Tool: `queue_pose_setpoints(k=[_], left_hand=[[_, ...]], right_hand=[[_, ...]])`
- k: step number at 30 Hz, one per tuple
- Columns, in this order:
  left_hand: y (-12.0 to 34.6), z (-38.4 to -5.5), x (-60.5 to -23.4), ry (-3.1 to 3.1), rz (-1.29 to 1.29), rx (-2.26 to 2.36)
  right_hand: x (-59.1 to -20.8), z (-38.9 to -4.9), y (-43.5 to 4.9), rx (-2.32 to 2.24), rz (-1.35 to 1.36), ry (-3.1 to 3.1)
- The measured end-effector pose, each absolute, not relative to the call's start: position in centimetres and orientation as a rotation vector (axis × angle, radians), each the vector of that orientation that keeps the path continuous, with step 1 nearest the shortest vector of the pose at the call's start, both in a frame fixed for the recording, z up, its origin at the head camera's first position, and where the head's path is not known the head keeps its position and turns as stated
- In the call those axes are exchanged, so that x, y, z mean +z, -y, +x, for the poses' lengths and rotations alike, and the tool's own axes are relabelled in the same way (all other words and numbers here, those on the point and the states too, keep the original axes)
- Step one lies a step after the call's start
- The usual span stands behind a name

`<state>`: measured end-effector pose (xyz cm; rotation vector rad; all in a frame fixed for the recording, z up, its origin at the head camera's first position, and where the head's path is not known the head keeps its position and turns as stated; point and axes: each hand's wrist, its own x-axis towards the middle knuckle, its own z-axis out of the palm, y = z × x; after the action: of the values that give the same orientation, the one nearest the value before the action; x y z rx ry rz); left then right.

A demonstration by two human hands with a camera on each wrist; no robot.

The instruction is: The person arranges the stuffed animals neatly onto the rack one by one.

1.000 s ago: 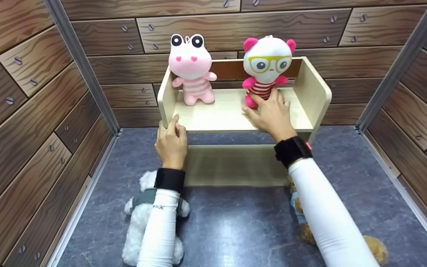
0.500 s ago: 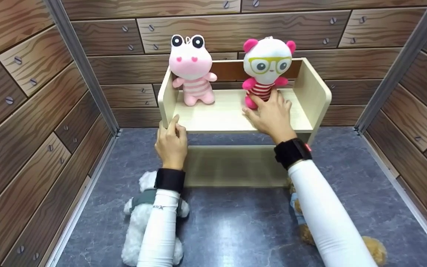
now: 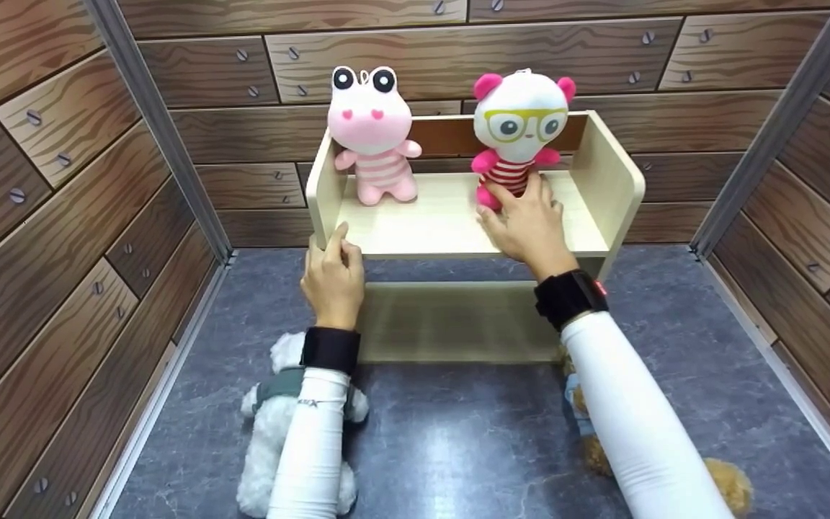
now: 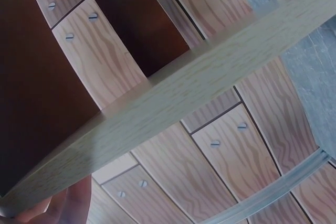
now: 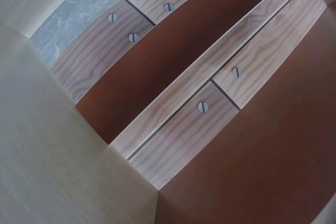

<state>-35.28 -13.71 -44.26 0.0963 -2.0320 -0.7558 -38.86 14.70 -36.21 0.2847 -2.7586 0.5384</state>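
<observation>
A small pale wooden shelf unit stands in front of me with two plush toys upright on its top board. My left hand grips the front of its left side panel; in the left wrist view some fingers show at the panel's edge. On the right, my right hand holds the lower body of a panda plush toy with yellow glasses and a red striped body, hiding one of its legs. A pink plush toy with big eyes and a striped body sits at the left end, untouched.
On the dark floor, a white stuffed animal in a green garment lies under my left forearm. A brown stuffed animal in blue is partly hidden by my right forearm. Wood-patterned walls enclose three sides. The shelf has a lower board.
My right thumb has shifted slightly inward towards the panda's leg. The left hand, shelf unit and both toys on it stay in place.
</observation>
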Motion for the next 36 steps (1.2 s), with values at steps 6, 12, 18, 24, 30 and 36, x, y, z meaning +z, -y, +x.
queue_pose_setpoints(k=[6,12,18,24,30,36], left_hand=[[13.69,-35.28,-44.27,2.028,0.099,-0.751],[13.71,-35.26,-44.39,2.023,0.105,-0.748],[13.68,-35.28,-44.43,2.021,0.111,-0.744],[13.61,-35.37,-44.33,2.014,0.104,-0.744],[13.68,-35.35,-44.33,2.008,0.097,-0.75],[13.66,-35.37,-44.35,2.011,0.099,-0.751]], right_hand=[[-36.28,-38.9,-14.69,0.539,0.285,2.759],[-36.36,-38.82,-14.57,0.515,0.277,2.757],[-36.32,-38.69,-14.6,0.516,0.273,2.749],[-36.15,-38.73,-14.64,0.523,0.257,2.748],[-36.15,-38.89,-14.73,0.52,0.247,2.745],[-36.16,-39.06,-14.96,0.517,0.23,2.743]])
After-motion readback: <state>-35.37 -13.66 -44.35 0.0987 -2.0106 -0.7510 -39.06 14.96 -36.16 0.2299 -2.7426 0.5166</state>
